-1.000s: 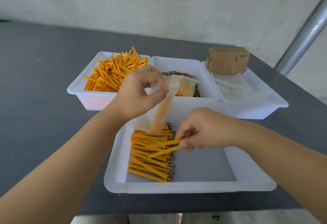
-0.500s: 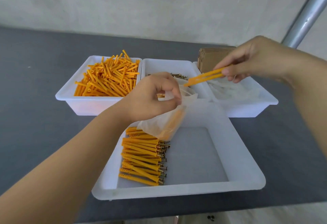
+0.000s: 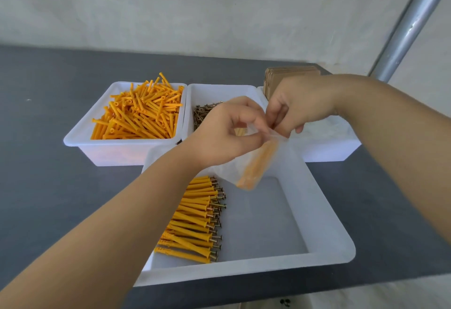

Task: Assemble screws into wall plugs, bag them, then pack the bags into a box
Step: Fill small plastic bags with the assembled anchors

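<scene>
both hands, left [image 3: 227,133] and right [image 3: 296,106], pinching the bag [image 3: 253,162] mouth; some plugs bagged; assembled row [image 3: 197,218] waiting; boxes [image 3: 288,77] lying flat.

Both hands pinch bag [image 3: 253,162] mouth – orange plugs [image 3: 256,164] inside.

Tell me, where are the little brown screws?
The loose screws lie in the middle white bin at the back, right of the orange plugs, behind the left hand.
</scene>
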`<state>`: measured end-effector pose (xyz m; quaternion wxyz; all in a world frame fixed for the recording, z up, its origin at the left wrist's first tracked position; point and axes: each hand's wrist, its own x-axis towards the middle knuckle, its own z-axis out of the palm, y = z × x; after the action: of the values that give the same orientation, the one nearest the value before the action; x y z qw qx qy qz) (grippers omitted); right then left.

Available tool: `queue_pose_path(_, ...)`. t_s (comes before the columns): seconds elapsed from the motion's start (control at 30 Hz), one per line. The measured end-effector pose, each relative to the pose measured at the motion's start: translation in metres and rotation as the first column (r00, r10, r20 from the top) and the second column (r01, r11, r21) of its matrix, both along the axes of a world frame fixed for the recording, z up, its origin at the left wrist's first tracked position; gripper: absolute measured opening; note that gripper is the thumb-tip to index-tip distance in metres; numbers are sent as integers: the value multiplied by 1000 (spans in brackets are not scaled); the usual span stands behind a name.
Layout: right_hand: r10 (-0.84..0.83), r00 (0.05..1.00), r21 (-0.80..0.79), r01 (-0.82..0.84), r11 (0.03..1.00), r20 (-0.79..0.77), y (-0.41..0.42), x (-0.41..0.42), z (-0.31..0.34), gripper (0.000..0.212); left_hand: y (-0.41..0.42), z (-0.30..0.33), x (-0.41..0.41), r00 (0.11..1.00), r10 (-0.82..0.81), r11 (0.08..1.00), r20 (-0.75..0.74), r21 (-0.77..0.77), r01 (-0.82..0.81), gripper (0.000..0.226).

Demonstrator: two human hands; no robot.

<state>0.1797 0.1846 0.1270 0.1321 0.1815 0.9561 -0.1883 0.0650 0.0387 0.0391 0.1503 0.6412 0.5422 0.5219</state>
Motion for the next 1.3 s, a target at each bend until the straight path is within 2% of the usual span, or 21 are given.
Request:
queue_pose_path(0.1,-25,999,-76,23,997,-28,2,2,-16,18,1,-17,-2,999,17,1000,31,1,-17,15)
queue_pose_path(0.23,-75,991,-158,57,986,-111,2,5,-29,15,-3,-33,-12,997,57,997,57,-51,-54,4)
queue_pose_path(0.3,-105,951,-112,75,991,-292,-3,6,-33,9,-7,-37,-20,994,103,991,39,-85,-99,5)
queue_pose_path(0.37,-113,836,-86,79,993,-538,-13,7,-37,8,-10,-40,-27,990,142,984,-9,-105,-143,4)
queue_pose_path(0.43,-82,747,-122,2,993,-660,-31,8,-43,11,-11,-39,-29,986,157,982,-58,-101,-162,3)
queue_pose_path(0.47,-33,761,-137,-74,988,-648,-43,7,-48,11,-11,-39,-30,987,148,984,-70,-92,-154,5)
queue_pose_path(0.5,30,815,-163,-152,975,-579,-54,6,-55,9,-10,-39,-31,989,129,988,-75,-80,-135,9)
queue_pose_path(0.57,173,938,-218,-244,945,-301,-75,1,-75,4,-9,-40,-33,992,115,991,-59,-69,-119,12)
queue_pose_path(0.6,250,954,-192,-280,941,-163,-83,-3,-87,7,-9,-41,-34,991,127,989,-47,-72,-130,11)
queue_pose_path(0.67,350,936,-115,-350,929,-24,-96,-11,-111,15,-7,-46,-36,985,168,982,-46,-74,-171,8)
queue_pose_path(0.8,420,907,-160,-409,898,37,-117,-20,-138,17,-7,-51,-37,977,210,974,-41,-81,-213,5)
queue_pose_path(0.83,439,897,-129,-431,893,40,-123,-21,-143,18,-7,-52,-38,976,212,973,-39,-83,-215,5)
queue_pose_path(0.97,532,847,178,-520,835,-21,-139,-20,-156,35,-6,-53,-39,978,205,975,-28,-82,-206,8)
queue_pose_path(1.1,609,792,346,-561,752,-40,-151,-20,-154,52,-5,-53,-38,980,199,976,-22,-81,-201,8)
queue_pose_path(1.3,622,782,254,-608,752,31,-149,-22,-158,49,-6,-53,-37,981,190,978,-39,-85,-193,8)
